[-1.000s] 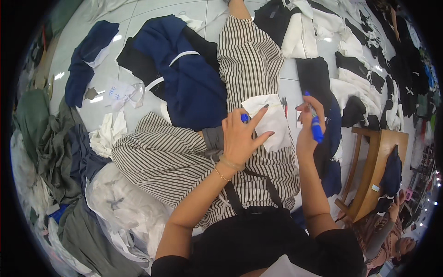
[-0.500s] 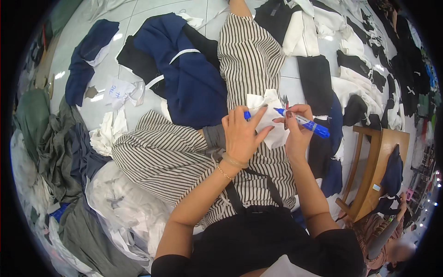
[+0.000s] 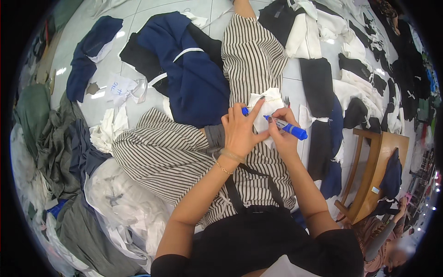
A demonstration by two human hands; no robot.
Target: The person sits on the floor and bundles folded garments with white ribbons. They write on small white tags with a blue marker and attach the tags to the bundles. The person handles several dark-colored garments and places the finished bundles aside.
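Observation:
My right hand (image 3: 284, 136) grips a blue marker (image 3: 296, 131), its bare tip at a white fabric scrap (image 3: 264, 107). The scrap rests over my striped trouser leg (image 3: 247, 60). With thumb and index finger spread, my left hand (image 3: 240, 133) lies on the scrap's left side. A blue marker cap (image 3: 245, 111) is tucked among that hand's fingers. Whether the tip touches the cloth I cannot tell.
Navy and black cloth pieces (image 3: 194, 83) lie ahead on the tiles. A white bundle with blue writing (image 3: 121, 88) is further left. White plastic bags (image 3: 124, 194) sit by my left knee. At right stand a wooden stool (image 3: 376, 168) and another person (image 3: 380, 240).
My right hand has moved left and brought the marker tip in over the white scrap. The left hand stays nearly in place, with the cap still in its fingers.

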